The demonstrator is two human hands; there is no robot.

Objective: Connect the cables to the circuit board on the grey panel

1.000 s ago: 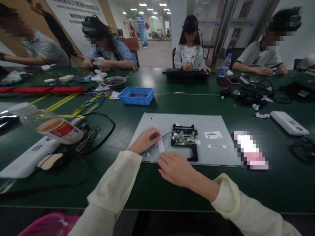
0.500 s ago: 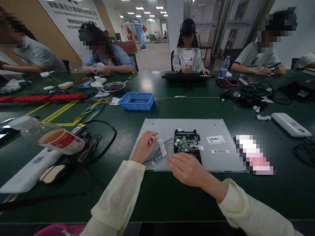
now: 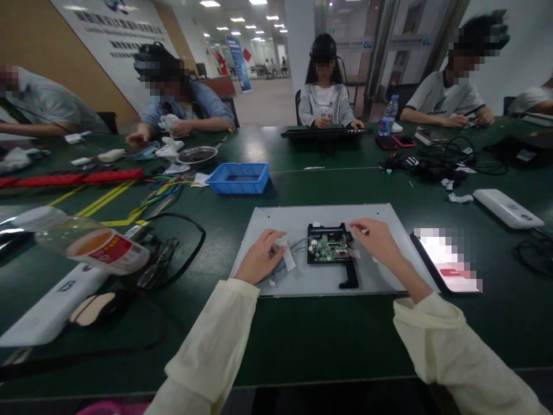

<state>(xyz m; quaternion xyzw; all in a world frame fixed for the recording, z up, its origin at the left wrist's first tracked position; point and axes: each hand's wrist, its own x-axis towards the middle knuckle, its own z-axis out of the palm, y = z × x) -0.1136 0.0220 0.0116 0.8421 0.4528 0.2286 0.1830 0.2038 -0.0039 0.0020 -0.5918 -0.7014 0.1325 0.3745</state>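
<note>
A flat grey metal panel (image 3: pixel 276 219) lies on the table before me. On it sits a black plastic bracket (image 3: pixel 352 276) with a green circuit board (image 3: pixel 326 249). Grey cables run left from the board to a white strip (image 3: pixel 286 256). Beside that strip, over the panel's left part, is my left hand (image 3: pixel 261 256), its fingers loosely curled and apart from the thumb. My right hand (image 3: pixel 382 242) is at the bracket's upper right corner, fingertips brought together; what lies between them, if anything, is too small to make out.
A phone (image 3: pixel 449 262) lies at the panel's right edge. Beyond the panel is a blue tray (image 3: pixel 237 183). On the left are a lying plastic bottle (image 3: pixel 103 248), a white power strip (image 3: pixel 56 300) and a mouse (image 3: pixel 93 308). Several people sit across the table.
My right hand has moved from the bracket's near side up and right to its upper right corner, uncovering the bracket's lower arm. My left hand has shifted slightly right.
</note>
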